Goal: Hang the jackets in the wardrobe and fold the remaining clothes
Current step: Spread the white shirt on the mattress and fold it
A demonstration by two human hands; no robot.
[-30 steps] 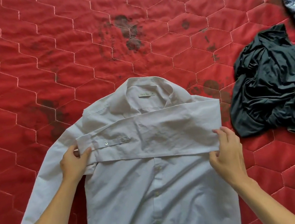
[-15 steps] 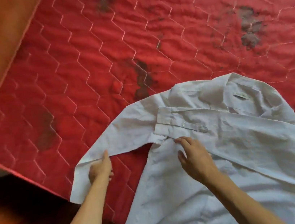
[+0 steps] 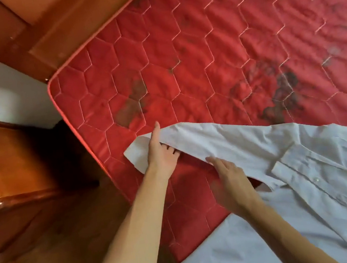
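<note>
Farthest left of the grip stands a wooden bedside cabinet [image 3: 7, 177] on a wooden floor [image 3: 52, 259], both more in view than half a second ago, since the head has swung left. The corner of the red quilted mattress [image 3: 201, 49] lies between them and the hands. The left hand [image 3: 161, 155] grips the sleeve [image 3: 214, 141] of the white dress shirt [image 3: 310, 190] near its end: the forefinger points straight up along the cloth and the other fingers seem to curl under it, though the fold hides their tips. Earlier this hand lay on the sleeve end, low near the mattress edge; now the sleeve is drawn out taut and farther up the mattress. Just left of the grip the sleeve end [image 3: 137, 156] sticks out past the hand. Right of the grip the sleeve runs down to the shirt body, which lies on the mattress with its hem over the edge. The right hand [image 3: 231, 181], blurred, has left the folded-over cuff [image 3: 315, 178] and now lies with fingers straight at the sleeve's lower edge. That buttoned cuff lies across the shirt's chest, right of both hands.
</note>
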